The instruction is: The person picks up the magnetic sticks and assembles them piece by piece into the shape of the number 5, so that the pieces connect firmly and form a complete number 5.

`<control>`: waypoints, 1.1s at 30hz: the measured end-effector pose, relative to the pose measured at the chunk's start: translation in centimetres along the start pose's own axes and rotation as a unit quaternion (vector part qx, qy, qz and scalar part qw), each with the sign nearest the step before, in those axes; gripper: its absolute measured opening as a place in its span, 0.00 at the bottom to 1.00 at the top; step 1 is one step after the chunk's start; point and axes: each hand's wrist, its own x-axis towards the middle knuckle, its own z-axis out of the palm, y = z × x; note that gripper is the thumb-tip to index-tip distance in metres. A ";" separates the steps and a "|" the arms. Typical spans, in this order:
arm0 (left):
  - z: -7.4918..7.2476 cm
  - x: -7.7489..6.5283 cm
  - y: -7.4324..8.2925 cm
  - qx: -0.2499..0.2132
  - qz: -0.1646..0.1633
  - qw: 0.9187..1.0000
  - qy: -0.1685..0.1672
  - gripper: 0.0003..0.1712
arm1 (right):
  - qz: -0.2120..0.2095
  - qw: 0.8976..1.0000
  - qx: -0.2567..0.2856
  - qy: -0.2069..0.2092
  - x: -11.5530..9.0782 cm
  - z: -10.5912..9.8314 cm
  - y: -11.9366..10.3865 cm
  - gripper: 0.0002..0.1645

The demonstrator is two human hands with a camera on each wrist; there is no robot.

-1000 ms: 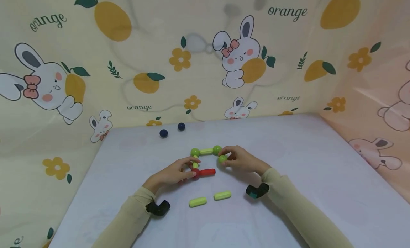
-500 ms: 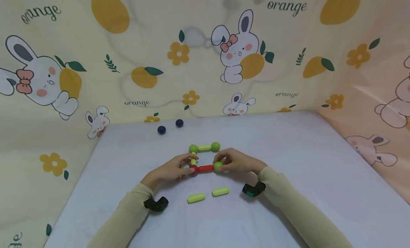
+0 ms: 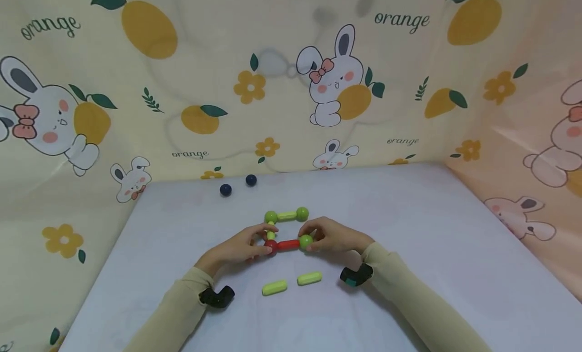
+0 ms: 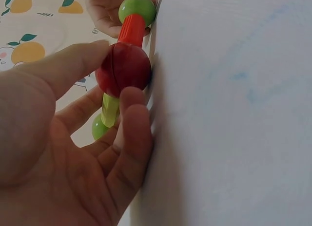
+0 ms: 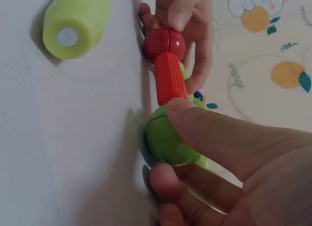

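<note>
My left hand grips a red ball between thumb and fingers. A red rod runs from that ball to a green ball, which my right hand pinches. From the red ball a yellow-green rod leads back to a second green ball, partly behind the left fingers. Another yellow-green rod joins that ball to a third green ball at the back right. In the head view the joined pieces form three sides of a four-sided outline, with a gap on the right.
Two loose yellow-green rods, a left one and a right one, lie on the white table nearer the front. Two dark blue balls sit at the far left edge. A printed cloth hangs behind.
My right hand has brought its green ball toward the front and left, from beside the back right ball onto the red rod's free end. The left hand stays on the red ball.
</note>
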 end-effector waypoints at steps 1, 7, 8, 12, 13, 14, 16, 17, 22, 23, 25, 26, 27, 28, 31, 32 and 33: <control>0.0 0.0 0.0 -0.003 -0.002 1.000 0.001 0.30 | 0.003 1.000 -0.001 0.005 0.0 0.1 0.0 0.18; 0.3 -0.3 -0.4 -0.003 -0.009 1.000 0.013 0.31 | 0.019 1.000 -0.008 0.021 0.1 1.0 0.3 0.18; 0.4 -0.3 -0.4 -0.002 -0.011 1.000 0.017 0.30 | 0.018 1.000 -0.011 0.023 0.1 1.2 0.4 0.18; 0.5 -0.4 -0.1 0.005 -0.008 0.999 0.035 0.28 | 0.015 0.999 -0.016 0.037 0.1 1.4 0.2 0.20; 0.4 -0.4 0.0 0.007 -0.007 0.999 0.038 0.27 | 0.017 0.999 -0.018 0.040 0.1 1.4 0.1 0.21; 0.4 -0.4 0.1 0.009 -0.005 0.999 0.039 0.27 | 0.020 0.999 -0.018 0.042 0.1 1.3 0.0 0.22; 0.2 -0.4 0.2 0.011 -0.006 0.999 0.039 0.27 | 0.020 0.999 -0.017 0.042 0.1 1.1 -0.1 0.23; 0.2 -0.4 0.3 0.011 -0.008 0.999 0.037 0.27 | 0.019 0.999 -0.018 0.041 0.1 1.0 -0.2 0.23; -0.1 -0.2 0.3 0.009 -0.011 1.000 0.024 0.28 | 0.020 0.999 -0.024 0.039 -0.1 0.6 -0.2 0.22; 0.0 -0.1 0.2 0.010 -0.010 1.000 0.022 0.27 | 0.022 0.999 -0.026 0.039 -0.1 0.6 -0.2 0.22; 0.0 0.0 0.0 0.011 -0.010 1.000 0.022 0.27 | 0.022 0.998 -0.029 0.042 -0.1 0.8 -0.1 0.22; 0.0 0.0 -0.1 0.012 -0.010 1.000 0.023 0.27 | 0.019 0.998 -0.031 0.042 -0.1 0.8 -0.1 0.21; 0.0 0.0 -0.2 0.012 -0.010 1.000 0.024 0.27 | 0.019 0.998 -0.031 0.043 -0.1 0.9 0.0 0.21; 0.0 0.0 -0.3 0.013 -0.011 1.000 0.025 0.27 | 0.019 0.998 -0.030 0.044 0.0 1.0 0.0 0.22; 0.1 0.0 -0.5 0.012 -0.012 1.000 0.026 0.27 | 0.014 0.998 -0.033 0.045 0.1 1.2 0.1 0.22; 0.1 -0.1 -0.5 0.013 -0.011 1.000 0.025 0.27 | 0.013 0.998 -0.032 0.045 0.1 1.3 0.1 0.22; 0.1 -0.1 -0.5 0.013 -0.010 1.000 0.024 0.27 | 0.014 0.998 -0.031 0.045 0.1 1.3 0.1 0.22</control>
